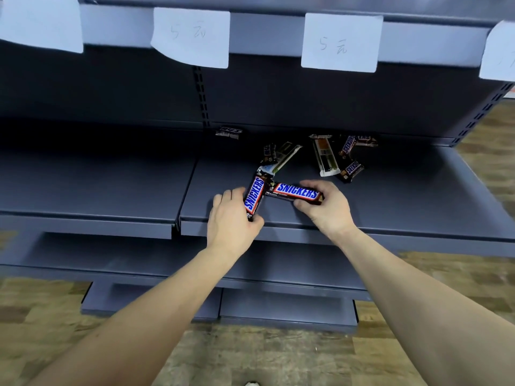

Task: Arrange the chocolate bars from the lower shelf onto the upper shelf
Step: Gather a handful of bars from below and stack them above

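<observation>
My left hand grips a Snickers bar that stands almost lengthwise, its label facing up. My right hand holds a second Snickers bar lying crosswise, fingers over its far edge and thumb under its near edge. Both bars are near the front of the grey lower shelf. Further back on this shelf lie several more chocolate bars in a loose scatter, some face down. The upper shelf's front edge runs across the top of the view; its surface is hidden.
White paper price tags hang from the upper shelf's edge. A slotted upright divides the back panel. The left shelf section adjoins at a seam. Below are another shelf and the base, then wood-pattern floor.
</observation>
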{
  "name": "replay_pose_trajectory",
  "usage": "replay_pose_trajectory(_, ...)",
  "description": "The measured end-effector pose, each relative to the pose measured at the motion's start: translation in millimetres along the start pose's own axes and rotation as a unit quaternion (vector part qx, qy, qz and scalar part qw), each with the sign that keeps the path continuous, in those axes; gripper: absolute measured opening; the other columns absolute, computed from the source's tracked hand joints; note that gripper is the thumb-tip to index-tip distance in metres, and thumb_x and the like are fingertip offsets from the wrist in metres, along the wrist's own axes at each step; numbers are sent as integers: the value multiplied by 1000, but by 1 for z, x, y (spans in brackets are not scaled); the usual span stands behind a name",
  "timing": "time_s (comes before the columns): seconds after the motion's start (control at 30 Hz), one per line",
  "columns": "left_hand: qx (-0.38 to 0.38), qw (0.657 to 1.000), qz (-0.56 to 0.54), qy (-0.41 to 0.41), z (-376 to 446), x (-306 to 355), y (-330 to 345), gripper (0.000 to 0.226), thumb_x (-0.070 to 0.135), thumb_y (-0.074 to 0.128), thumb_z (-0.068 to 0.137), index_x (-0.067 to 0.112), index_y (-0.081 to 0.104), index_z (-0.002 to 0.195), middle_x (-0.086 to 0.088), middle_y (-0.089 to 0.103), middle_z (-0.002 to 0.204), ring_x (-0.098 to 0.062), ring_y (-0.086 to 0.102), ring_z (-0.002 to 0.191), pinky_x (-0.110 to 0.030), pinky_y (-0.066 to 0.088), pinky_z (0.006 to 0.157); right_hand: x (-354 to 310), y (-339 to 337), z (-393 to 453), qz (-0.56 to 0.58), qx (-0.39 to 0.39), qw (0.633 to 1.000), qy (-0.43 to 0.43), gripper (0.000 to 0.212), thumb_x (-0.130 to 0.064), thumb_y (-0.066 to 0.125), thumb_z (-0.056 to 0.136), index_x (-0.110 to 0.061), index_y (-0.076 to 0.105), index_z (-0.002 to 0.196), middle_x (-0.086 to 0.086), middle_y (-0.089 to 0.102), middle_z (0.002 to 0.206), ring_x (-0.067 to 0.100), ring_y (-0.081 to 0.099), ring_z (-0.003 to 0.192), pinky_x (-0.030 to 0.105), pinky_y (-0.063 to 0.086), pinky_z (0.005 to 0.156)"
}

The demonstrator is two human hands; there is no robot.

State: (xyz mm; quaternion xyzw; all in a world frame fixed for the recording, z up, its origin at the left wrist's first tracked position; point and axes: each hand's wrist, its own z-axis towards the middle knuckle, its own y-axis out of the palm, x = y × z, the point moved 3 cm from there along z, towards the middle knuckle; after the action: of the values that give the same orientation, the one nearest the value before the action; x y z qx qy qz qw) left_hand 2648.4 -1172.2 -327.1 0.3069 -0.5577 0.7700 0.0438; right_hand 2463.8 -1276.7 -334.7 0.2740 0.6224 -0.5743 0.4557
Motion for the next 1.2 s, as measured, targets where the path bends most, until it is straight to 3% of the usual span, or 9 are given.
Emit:
replay_pose_trajectory(0.07,-4,999,52,4,0,-3,-3,46,31,58,82,19,55,126,-1,55,106,-21,46,100,-34,43,87,0,0,1,-27,-3,1000,-11,38,-16,79,78,-27,68,114,-9,58,117,4,56,106,5,37,88)
replay_pose_trajectory(0.33,-24,993,114,33,0,-15,-12,38,39,55,90,23,58,123,-2,54,109,-22,48,100,-34,41,85,-2,-5,-11,-159,-2,985,-69,36,-21,73,82,-19,70,118,0,56,122,20,51,118,31,40,105)
replay_pose_trajectory(0.53,-21,994,100,35,-14,-2,-22,32,30,59,91,21,61,122,-4,56,104,-21,50,94,-32,39,80,-9,-24,-36,-260,4,963,-75,36,-27,74,84,-27,68,120,-6,59,114,17,44,108,25,39,89)
replay_pose_trajectory(0.77,-10,987,158,13,-63,18,-55,35,28,59,92,27,56,126,0,54,112,-19,47,99,-31,37,84,-33,-68,-76,-240,-6,960,-146,36,-33,72,86,-30,66,121,-7,61,114,17,50,103,25,37,84)
replay_pose_trajectory(0.97,-4,984,145,100,-111,58,-97,36,23,63,90,29,58,125,8,52,115,-16,46,103,-31,36,90,-75,-124,-107,-253,16,946,-203,38,-40,71,85,-34,66,123,-10,62,114,15,50,101,24,36,79)
replay_pose_trajectory(1.2,61,976,118,170,-157,122,-154,35,23,68,86,30,61,119,13,53,110,-12,44,99,-25,32,85,-144,-180,-143,-248,26,928,-275,39,-41,74,82,-36,66,120,-8,63,114,13,49,102,25,37,85)
